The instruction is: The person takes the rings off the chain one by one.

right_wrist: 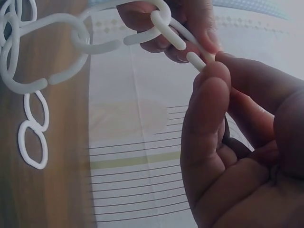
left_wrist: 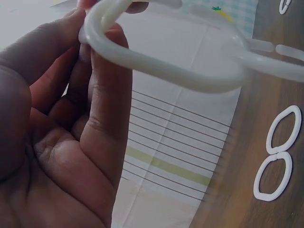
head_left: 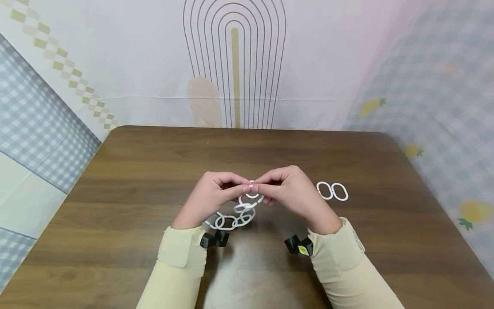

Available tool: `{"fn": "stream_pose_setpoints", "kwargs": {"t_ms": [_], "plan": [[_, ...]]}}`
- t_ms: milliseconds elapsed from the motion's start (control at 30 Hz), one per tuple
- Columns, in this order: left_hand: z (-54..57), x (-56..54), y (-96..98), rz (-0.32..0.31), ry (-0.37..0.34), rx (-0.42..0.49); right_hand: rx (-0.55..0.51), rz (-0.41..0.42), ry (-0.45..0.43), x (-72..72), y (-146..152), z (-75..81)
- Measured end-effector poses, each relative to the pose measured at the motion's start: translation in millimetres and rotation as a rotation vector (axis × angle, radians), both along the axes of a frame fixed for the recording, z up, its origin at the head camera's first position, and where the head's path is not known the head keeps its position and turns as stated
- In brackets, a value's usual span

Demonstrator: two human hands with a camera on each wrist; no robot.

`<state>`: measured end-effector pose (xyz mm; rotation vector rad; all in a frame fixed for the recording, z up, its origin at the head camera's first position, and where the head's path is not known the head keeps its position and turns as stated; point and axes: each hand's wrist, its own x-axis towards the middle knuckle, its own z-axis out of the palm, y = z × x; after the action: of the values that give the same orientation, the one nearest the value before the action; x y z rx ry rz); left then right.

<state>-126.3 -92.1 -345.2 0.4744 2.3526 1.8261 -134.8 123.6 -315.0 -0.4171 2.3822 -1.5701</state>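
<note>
Cream sleeves (head_left: 347, 270) are worn up to the wrists. A white link (right_wrist: 168, 33) is pinched in the fingertips of both the left hand (head_left: 214, 195) and the right hand (head_left: 295, 195), held close together above the brown tabletop (head_left: 247, 150). A white chain (head_left: 244, 206) is seen below, toward the left wrist; two more links (head_left: 332, 192) are laid side by side beyond the right hand.

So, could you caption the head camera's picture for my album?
Left hand and right hand pinch a white chain over a table, two links lying to the right.
</note>
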Motion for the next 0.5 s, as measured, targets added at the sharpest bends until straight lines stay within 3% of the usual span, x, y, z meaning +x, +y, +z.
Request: {"fn": "stream_pose_setpoints", "kwargs": {"t_ms": [167,500], "plan": [[-0.2,1.4,-1.6,0.006,-0.005,0.005,-0.102,-0.006,-0.025,2.5,2.3,-6.1],[0.8,0.9,-0.3,0.008,-0.031,0.001,-0.229,-0.095,0.043,8.0,7.7,-9.2]]}}
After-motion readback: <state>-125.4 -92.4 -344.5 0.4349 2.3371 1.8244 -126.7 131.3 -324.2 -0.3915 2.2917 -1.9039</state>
